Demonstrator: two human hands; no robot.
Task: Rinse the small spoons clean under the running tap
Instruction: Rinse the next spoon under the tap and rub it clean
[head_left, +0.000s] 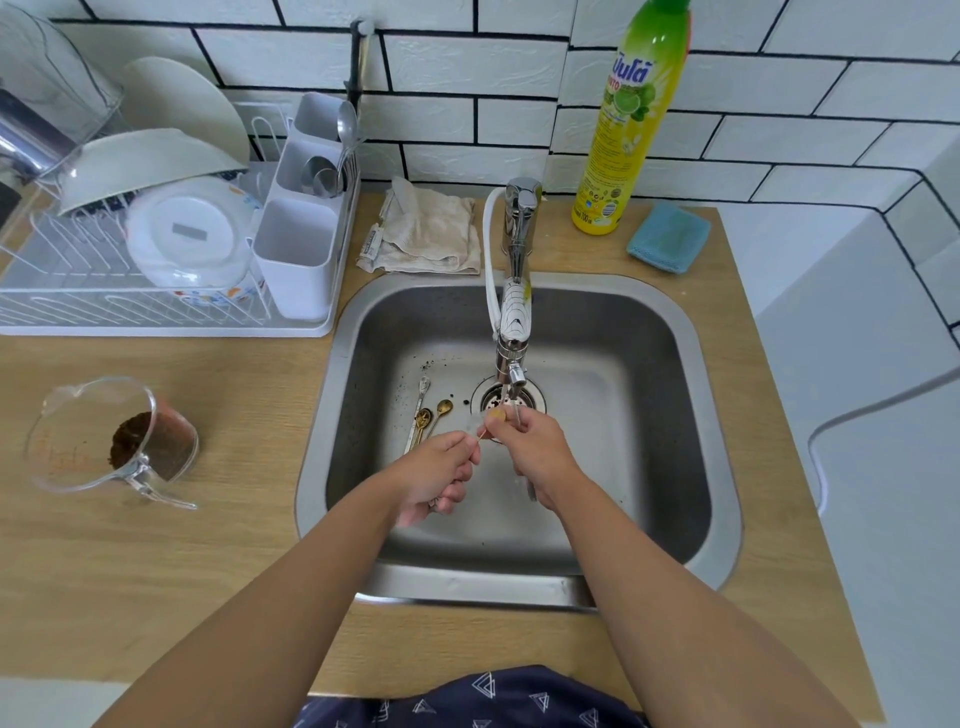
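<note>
Water runs from the chrome tap (514, 332) into the steel sink (670, 332). My left hand (436, 478) pinches the handle of a small gold spoon (496, 417), whose bowl sits in the stream. My right hand (537, 447) has its fingers on that bowl, just above the drain (506, 397). Three more small spoons (428, 415), two gold and one silver, lie on the sink floor left of the drain, among dark crumbs.
A clear measuring jug (111, 441) with brown grounds stands on the wooden counter at left. Behind it is a dish rack (156, 249) with bowls, a plate and a cutlery holder. A cloth (426, 234), a dish-soap bottle (628, 119) and a blue sponge (670, 236) sit behind the sink.
</note>
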